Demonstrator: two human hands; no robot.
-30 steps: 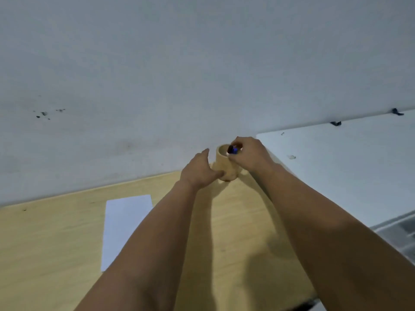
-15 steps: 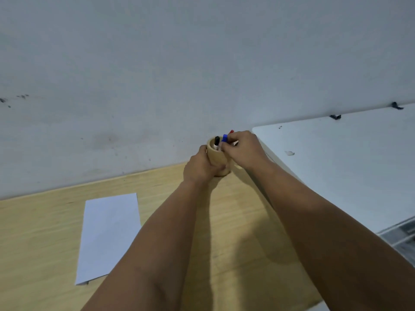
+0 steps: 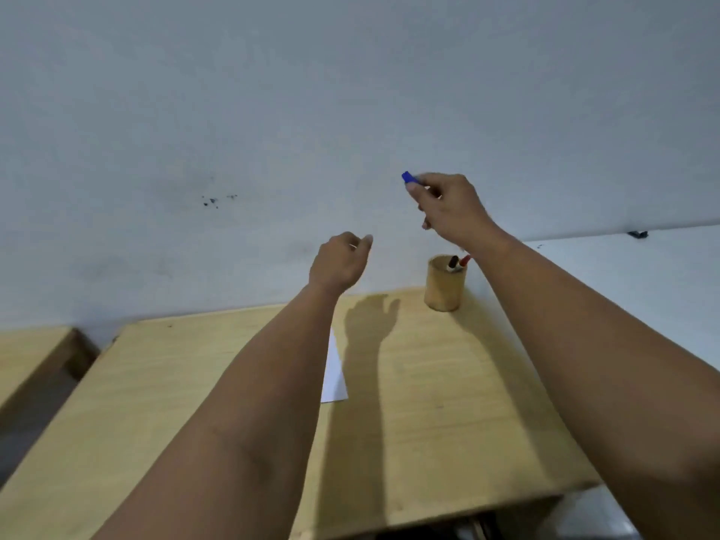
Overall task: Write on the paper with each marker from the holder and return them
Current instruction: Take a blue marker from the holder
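My right hand is raised above the table, shut on a blue marker whose blue cap sticks out past my fingers. Below and to the right of it a tan cylindrical holder stands on the wooden table near the wall. A black marker and a red marker lean inside the holder. My left hand hovers to the left of the holder with its fingers loosely curled and holds nothing. The white paper lies on the table, mostly hidden behind my left forearm.
A white wall rises right behind the table. A white surface adjoins the table on the right. A second wooden table stands at the far left, across a narrow gap.
My right hand has lifted the blue marker out of the holder and up. My left hand has let go of the holder and moved left. The camera view has shifted.
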